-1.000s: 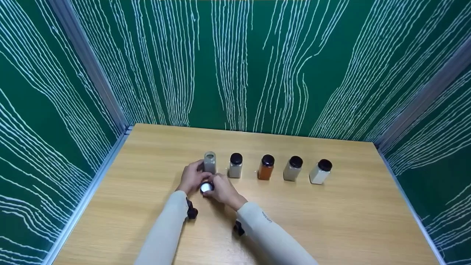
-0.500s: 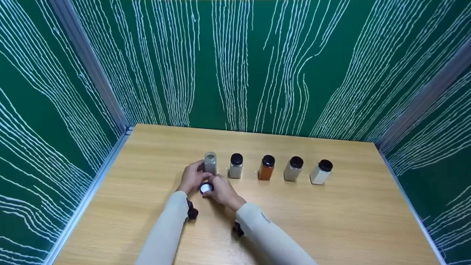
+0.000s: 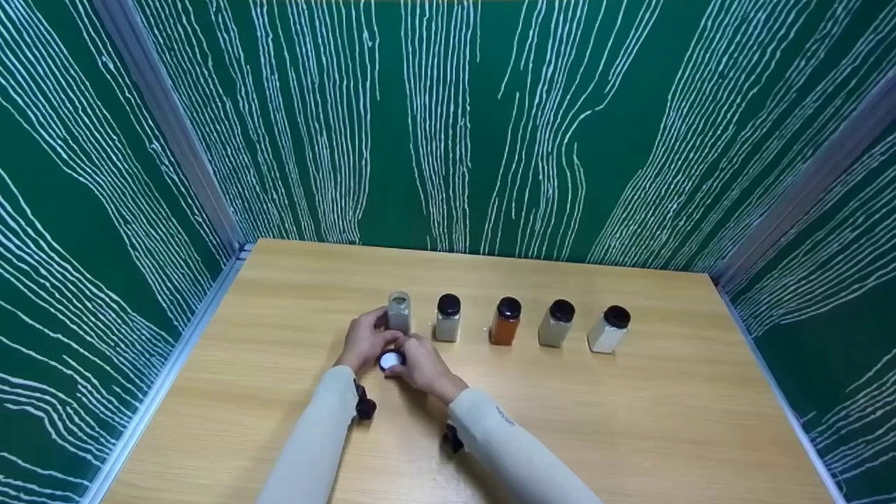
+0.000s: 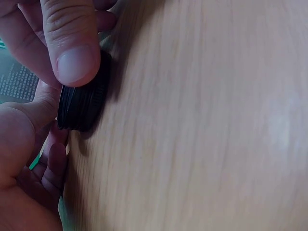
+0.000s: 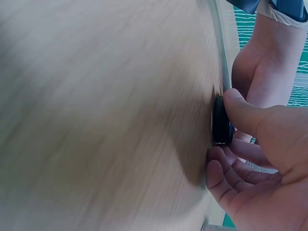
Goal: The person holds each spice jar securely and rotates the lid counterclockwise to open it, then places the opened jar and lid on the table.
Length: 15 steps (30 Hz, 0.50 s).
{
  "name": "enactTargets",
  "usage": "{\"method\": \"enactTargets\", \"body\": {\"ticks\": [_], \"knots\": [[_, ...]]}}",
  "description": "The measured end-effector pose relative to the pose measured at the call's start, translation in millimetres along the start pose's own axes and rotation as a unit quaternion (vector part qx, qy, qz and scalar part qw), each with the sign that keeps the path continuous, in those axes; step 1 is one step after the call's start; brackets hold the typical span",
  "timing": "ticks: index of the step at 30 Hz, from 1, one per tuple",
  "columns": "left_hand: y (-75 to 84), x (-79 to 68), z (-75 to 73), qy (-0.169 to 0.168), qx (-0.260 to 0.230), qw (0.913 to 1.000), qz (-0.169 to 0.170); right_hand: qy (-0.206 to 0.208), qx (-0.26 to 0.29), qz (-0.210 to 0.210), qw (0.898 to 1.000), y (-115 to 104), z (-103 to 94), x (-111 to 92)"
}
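An uncapped square glass bottle (image 3: 399, 315) with greyish contents stands upright at the left end of a row. My left hand (image 3: 364, 341) grips its lower part, thumb across the front and fingers at its left side. Just in front, a black screw cap (image 3: 390, 360) lies on the table with its white inner face up. My right hand (image 3: 423, 365) pinches this cap between thumb and fingers. From the left wrist view, the right thumb (image 4: 77, 62) presses on the ridged rim of the cap (image 4: 82, 108). The right wrist view shows the cap (image 5: 222, 122) edge-on beside my thumb.
Several black-capped bottles stand in a row to the right: a pale one (image 3: 448, 318), an orange-red one (image 3: 505, 322), a greyish one (image 3: 556, 324) and a whitish one (image 3: 608, 330). Green walls with white wavy lines (image 3: 437, 126) enclose the wooden table (image 3: 630, 420).
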<state>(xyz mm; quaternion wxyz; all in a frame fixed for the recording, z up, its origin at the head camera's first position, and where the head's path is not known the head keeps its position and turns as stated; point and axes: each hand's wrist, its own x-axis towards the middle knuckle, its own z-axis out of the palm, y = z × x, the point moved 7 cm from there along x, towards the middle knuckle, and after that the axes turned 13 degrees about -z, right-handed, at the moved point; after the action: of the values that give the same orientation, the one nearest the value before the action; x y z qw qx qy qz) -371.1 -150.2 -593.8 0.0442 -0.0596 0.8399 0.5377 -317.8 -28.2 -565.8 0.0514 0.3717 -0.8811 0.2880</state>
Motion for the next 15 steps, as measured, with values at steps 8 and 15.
{"method": "enactTargets", "body": {"ticks": [8, 15], "knots": [[0.8, 0.4, -0.5, 0.002, -0.002, 1.0000, 0.000, -0.008, 0.016, 0.007, 1.000, 1, -1.4, 0], [0.8, -0.5, 0.8, -0.002, 0.010, 0.9999, 0.007, -0.010, 0.037, 0.022, 0.999, 2, -10.7, -3]]}}
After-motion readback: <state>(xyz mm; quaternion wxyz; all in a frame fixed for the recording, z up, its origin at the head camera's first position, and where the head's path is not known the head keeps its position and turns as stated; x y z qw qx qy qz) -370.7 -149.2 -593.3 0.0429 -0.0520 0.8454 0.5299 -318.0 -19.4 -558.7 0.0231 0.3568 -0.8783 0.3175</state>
